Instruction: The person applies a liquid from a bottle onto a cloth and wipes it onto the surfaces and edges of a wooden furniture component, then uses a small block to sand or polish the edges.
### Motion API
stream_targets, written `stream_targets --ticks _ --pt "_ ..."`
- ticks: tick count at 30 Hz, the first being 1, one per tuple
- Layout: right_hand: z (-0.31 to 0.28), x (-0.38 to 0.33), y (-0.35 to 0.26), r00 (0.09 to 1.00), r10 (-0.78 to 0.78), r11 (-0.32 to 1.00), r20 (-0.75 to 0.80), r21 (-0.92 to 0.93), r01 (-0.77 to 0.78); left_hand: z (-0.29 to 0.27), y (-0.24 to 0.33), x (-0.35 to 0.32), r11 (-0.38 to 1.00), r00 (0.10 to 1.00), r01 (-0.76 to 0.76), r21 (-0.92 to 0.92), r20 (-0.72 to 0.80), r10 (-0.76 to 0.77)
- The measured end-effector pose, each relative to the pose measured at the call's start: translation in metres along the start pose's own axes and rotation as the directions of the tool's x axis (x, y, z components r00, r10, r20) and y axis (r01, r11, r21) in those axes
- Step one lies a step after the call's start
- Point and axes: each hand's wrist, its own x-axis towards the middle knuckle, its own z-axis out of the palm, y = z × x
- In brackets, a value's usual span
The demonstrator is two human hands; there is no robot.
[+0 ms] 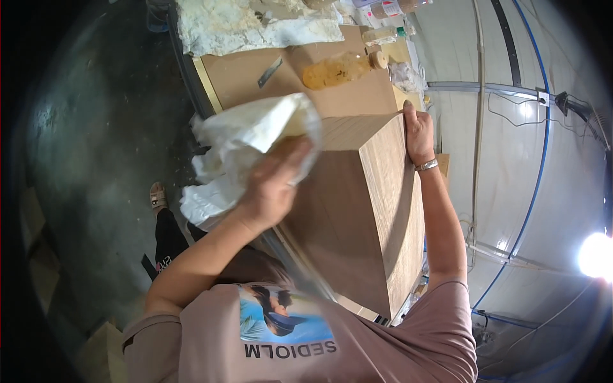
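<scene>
A wooden box [332,217] with wood-grain faces, like a small cabinet, stands before me on the workbench. My left hand [271,188], blurred by motion, grips a crumpled white cloth [236,140] at the box's left side. The cloth bunches above the fingers and hangs down past the wrist. Whether it touches the wood I cannot tell. At the far right corner, my right hand [418,135] is closed on the box's edge. Its thumb points up, and the other fingers are partly hidden.
Beyond the box, a bottle of amber liquid [338,70] and a metal scraper blade [270,71] lie on the brown board [242,76]. White cloths [255,29] and small bottles [386,34] sit farther back. A pale wall with cables [543,159] runs along the right.
</scene>
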Motion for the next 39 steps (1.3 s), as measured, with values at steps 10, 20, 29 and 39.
stream_targets --ticks 10,20,29,39 --pt "0.003 0.002 -0.004 1.0 -0.003 1.0 0.026 -0.014 0.004 -0.02 -0.036 0.048 0.882 0.931 0.129 -0.452 0.361 0.049" --pt "0.002 0.002 0.005 0.999 0.021 0.997 0.039 0.068 -0.023 -0.016 -0.04 0.056 0.882 0.925 0.098 -0.461 0.369 0.09" --pt "0.002 0.001 0.002 0.999 -0.033 0.998 0.034 0.054 0.031 -0.027 -0.028 0.053 0.738 0.899 0.343 -0.581 0.431 -0.078" --pt "0.005 0.001 0.004 0.996 -0.084 0.991 0.012 0.107 0.083 -0.021 -0.062 -0.005 0.806 0.869 0.494 -0.325 0.22 -0.444"
